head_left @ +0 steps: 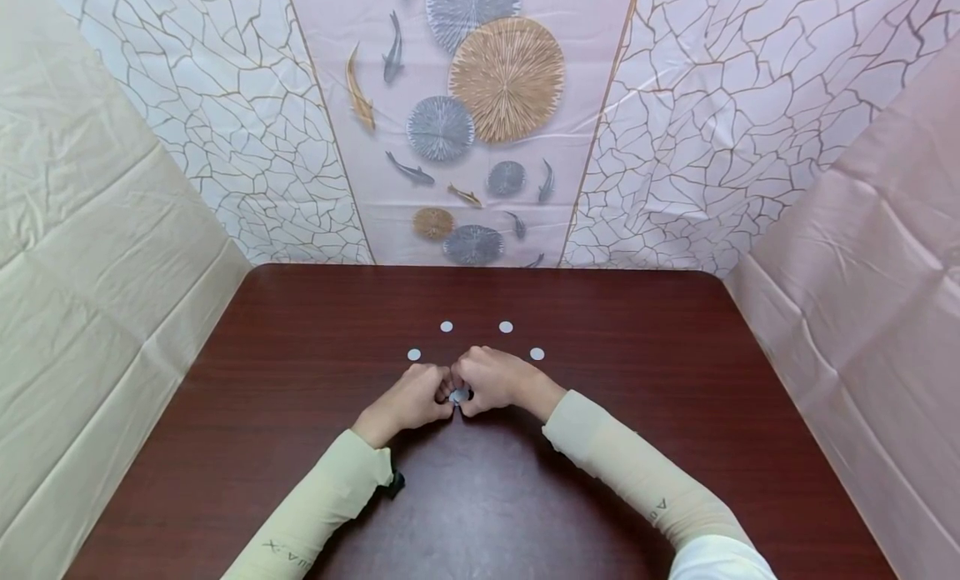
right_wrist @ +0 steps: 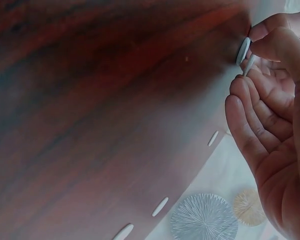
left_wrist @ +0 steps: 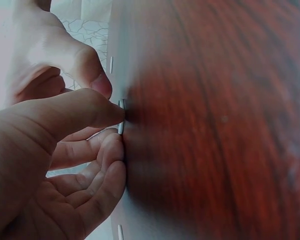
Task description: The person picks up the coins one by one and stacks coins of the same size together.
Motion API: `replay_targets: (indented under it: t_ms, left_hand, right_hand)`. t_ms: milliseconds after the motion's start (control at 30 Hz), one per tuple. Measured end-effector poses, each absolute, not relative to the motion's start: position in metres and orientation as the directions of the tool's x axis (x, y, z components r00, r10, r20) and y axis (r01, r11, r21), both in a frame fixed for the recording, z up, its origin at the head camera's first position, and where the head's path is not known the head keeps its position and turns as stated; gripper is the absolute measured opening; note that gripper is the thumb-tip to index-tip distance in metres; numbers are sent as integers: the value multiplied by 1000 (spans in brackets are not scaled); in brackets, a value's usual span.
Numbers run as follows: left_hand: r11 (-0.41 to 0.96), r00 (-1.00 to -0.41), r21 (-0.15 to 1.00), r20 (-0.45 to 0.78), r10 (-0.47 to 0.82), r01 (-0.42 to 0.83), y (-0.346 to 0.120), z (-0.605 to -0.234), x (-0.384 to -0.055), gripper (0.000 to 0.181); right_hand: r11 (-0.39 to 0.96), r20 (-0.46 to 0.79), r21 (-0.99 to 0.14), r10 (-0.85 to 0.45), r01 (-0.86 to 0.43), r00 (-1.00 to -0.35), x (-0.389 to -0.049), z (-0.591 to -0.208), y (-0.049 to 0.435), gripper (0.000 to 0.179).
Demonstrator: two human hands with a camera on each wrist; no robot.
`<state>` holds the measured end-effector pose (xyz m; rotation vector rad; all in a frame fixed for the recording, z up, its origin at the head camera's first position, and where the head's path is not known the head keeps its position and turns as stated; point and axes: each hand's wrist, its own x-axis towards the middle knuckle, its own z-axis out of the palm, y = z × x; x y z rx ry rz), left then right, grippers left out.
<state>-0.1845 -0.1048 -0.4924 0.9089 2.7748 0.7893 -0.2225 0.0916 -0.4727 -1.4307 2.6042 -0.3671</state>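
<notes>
In the head view both hands meet near the middle of the table, with small white round discs (head_left: pixel 459 394) between their fingertips. My left hand (head_left: pixel 412 401) pinches a thin white disc (left_wrist: pixel 121 126) between thumb and fingers, close to the tabletop. From the other side, my right hand (head_left: pixel 491 380) holds another white disc (right_wrist: pixel 249 65) between thumb and curled fingers. In the right wrist view a second disc (right_wrist: pixel 243 51) is right beside it, near the left fingertips. The fingers partly cover both discs, so whether they touch each other I cannot tell.
Beyond the hands, more white discs lie flat in an arc: two to the left, one disc (head_left: pixel 414 355) nearer and one (head_left: pixel 446 327) farther, and two to the right (head_left: pixel 537 354). The dark red-brown table (head_left: pixel 300 330) ends at a patterned cloth backdrop (head_left: pixel 465 180).
</notes>
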Motion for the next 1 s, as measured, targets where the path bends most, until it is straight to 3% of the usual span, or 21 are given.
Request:
replay_targets:
  t_ms: [567,1000]
  left_hand:
    - [677,-809,514,61,584,527,-107,-494,-187,14]
    - [696,-819,529,-3,573,485,-107,-491,-187,12]
  right_hand:
    - [505,28,-325,-840,-799,-542,-220,-480,90,15]
    - [508,49,-326,-833,-798,-551,-218,-480,88,13]
